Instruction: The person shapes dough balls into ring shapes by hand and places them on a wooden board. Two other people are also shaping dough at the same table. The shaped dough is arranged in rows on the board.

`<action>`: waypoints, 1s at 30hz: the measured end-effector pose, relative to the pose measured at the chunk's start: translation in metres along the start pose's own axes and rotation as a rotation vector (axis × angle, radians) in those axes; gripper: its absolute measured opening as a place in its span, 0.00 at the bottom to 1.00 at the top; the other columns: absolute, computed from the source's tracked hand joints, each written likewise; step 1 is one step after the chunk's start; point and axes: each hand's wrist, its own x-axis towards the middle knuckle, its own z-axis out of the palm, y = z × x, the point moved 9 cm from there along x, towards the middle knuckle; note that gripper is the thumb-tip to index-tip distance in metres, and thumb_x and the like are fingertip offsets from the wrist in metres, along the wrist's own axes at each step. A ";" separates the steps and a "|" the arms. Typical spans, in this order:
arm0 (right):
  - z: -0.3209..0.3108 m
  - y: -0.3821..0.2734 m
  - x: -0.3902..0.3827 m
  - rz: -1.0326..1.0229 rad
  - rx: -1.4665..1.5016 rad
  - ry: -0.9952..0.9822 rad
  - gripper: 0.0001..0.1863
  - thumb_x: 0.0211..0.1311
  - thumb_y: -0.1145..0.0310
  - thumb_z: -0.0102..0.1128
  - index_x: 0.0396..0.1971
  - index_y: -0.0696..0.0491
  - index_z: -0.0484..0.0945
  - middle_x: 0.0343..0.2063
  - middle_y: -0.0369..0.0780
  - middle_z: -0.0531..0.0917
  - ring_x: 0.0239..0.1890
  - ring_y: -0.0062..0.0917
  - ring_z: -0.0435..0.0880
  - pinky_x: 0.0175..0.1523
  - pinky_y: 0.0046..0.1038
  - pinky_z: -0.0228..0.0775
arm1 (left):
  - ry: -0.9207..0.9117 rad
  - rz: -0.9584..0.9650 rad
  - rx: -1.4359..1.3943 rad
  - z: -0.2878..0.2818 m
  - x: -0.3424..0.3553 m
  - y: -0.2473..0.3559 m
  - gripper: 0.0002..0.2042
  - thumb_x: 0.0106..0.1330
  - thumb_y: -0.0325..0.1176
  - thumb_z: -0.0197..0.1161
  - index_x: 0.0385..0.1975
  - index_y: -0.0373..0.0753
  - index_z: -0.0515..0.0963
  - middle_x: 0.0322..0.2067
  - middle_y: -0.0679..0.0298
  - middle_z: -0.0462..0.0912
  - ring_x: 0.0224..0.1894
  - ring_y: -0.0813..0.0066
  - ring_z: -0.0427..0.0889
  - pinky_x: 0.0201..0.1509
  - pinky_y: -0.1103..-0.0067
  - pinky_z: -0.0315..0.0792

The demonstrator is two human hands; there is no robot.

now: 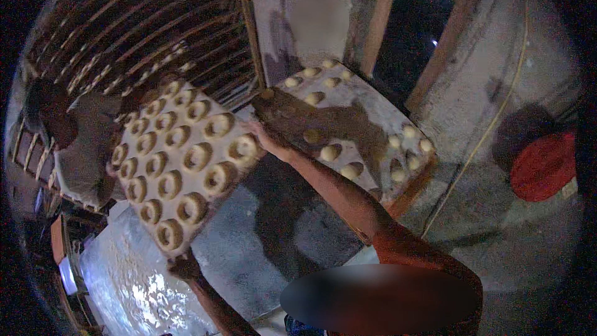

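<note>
A pale board (177, 177) carries rows of ring-shaped dough pieces (198, 157), raised and tilted before me. My left hand (185, 266) is closed on its near corner. At the right corner, my right hand (270, 140) grips the edge, its arm stretched across the view. On the far left side stands another person (93, 143), close against the board; whether their hands hold it is too dark to tell. Beyond my right arm lies a second floured board (379, 112) with several round dough balls (331, 152), partly in shadow.
A wooden rack (155, 18) of many slats rises at the back left, with more dough pieces on some levels. Below the held board is a shiny grey table (217, 224). A red round object (544, 165) sits at the right, near a pale cord (479, 143) along the wall.
</note>
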 end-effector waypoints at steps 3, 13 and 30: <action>-0.039 -0.016 -0.015 0.033 -0.051 -0.314 0.20 0.66 0.63 0.46 0.53 0.58 0.65 0.48 0.41 0.73 0.50 0.30 0.73 0.56 0.31 0.64 | -0.068 0.024 0.221 -0.005 0.008 0.008 0.20 0.58 0.52 0.60 0.35 0.39 0.78 0.42 0.60 0.80 0.38 0.66 0.80 0.38 0.72 0.70; -0.426 0.052 -0.102 0.737 -1.431 0.208 0.20 0.67 0.62 0.46 0.54 0.57 0.65 0.49 0.43 0.73 0.51 0.32 0.73 0.56 0.32 0.64 | -0.505 0.051 -1.034 -0.029 -0.008 0.145 0.18 0.60 0.32 0.51 0.51 0.36 0.71 0.52 0.54 0.73 0.57 0.59 0.68 0.61 0.67 0.60; -0.427 0.048 -0.135 0.630 -1.183 0.162 0.21 0.67 0.62 0.45 0.55 0.56 0.64 0.50 0.45 0.72 0.51 0.35 0.73 0.56 0.34 0.64 | -0.587 0.285 -1.264 0.109 -0.319 0.357 0.22 0.71 0.43 0.40 0.56 0.34 0.64 0.54 0.48 0.68 0.55 0.54 0.68 0.53 0.64 0.66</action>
